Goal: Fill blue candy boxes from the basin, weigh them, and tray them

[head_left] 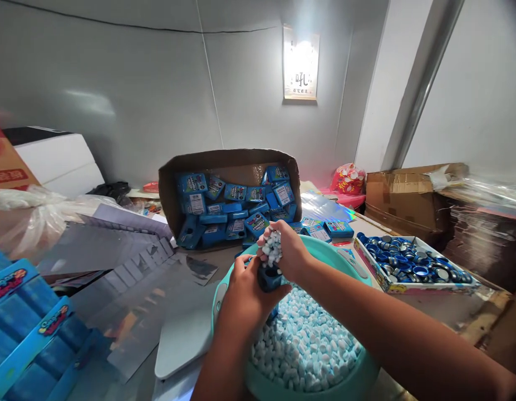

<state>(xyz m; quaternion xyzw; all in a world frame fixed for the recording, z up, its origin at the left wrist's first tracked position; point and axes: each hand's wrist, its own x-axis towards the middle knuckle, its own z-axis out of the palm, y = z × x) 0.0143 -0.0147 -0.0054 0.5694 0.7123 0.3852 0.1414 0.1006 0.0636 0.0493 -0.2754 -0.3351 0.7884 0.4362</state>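
My left hand [245, 287] is wrapped round a small blue candy container [269, 279] and holds it above the basin with its dark opening facing up. Just over that opening, my right hand [294, 257] is closed round a handful of white and pale blue candies [273, 248]. Beneath both hands sits a teal basin [368, 373] holding a large heap of the same small candies [310, 340]. My left hand hides part of the container.
A cardboard box [168, 192] on its side holds many blue packs [235, 192], some spilling out. At right stands a tray [402, 288] of blue caps [420, 270]. Blue display boxes [32, 312] stand at left, near a grey flat panel [186, 328].
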